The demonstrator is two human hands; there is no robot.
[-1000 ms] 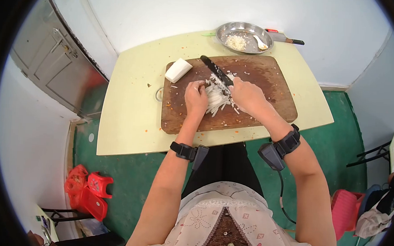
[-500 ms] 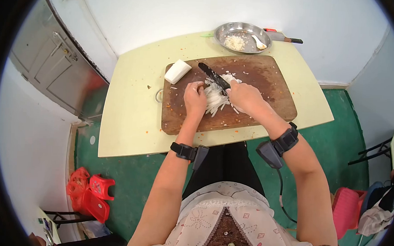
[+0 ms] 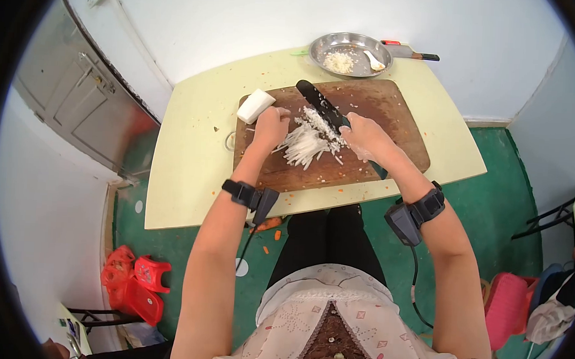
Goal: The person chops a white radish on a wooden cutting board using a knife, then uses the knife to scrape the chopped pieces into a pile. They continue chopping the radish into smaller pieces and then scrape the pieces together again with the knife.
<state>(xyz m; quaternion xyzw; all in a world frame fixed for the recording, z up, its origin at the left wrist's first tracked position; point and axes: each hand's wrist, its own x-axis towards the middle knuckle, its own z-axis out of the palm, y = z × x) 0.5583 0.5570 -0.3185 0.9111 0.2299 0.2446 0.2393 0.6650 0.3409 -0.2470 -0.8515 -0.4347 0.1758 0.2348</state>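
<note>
My right hand is closed round the handle of a dark-bladed knife, whose blade points up and left over the wooden cutting board. White strips lie fanned out on the board, with finely chopped white bits beside the blade. My left hand is at the left of the strips, fingers curled together; whether they hold anything is hidden. Just above it, a white peeled vegetable block lies at the board's upper left corner.
Behind the board are a metal dish with chopped bits and a white spoon, and a cleaver. A ring lies left of the board. Red stools stand on the floor, lower left.
My left hand has moved left, away from the strips and nearer the white block. The knife has shifted right, off the strips, and more chopped bits show.
</note>
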